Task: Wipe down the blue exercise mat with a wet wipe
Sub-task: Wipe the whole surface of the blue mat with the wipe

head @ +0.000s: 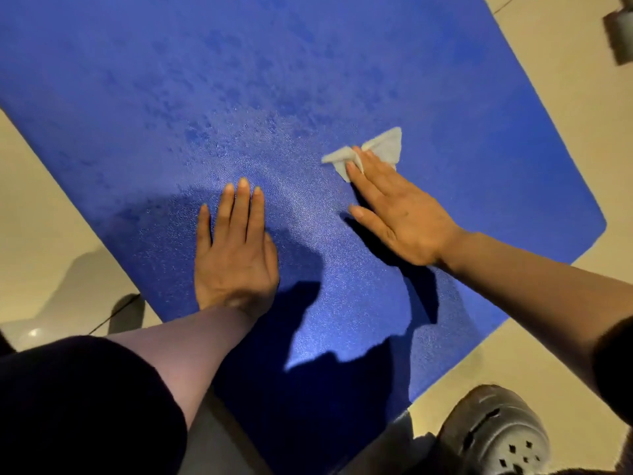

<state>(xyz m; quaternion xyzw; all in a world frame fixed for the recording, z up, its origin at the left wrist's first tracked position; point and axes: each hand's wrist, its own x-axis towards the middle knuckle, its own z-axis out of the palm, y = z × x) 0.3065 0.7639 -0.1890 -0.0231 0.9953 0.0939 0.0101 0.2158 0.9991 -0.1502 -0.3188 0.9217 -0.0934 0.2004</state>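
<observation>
The wet wipe (373, 150) lies crumpled on the blue mat (171, 80) under my right hand (394, 207), whose straight fingers press it flat. The mat's length runs away ahead-left. My left hand (236, 248) rests flat beside, fingers straight.

The blue exercise mat (144, 97) looked like foam or rubber with a fine pebbled grain, glinting wet near the middle and blotchy farther off. The wet wipe (385, 147) was thin, pale, creased cloth. The floor (534, 73) was smooth, satin tile; the near-right shoe (496, 437) was moulded grey plastic.
</observation>
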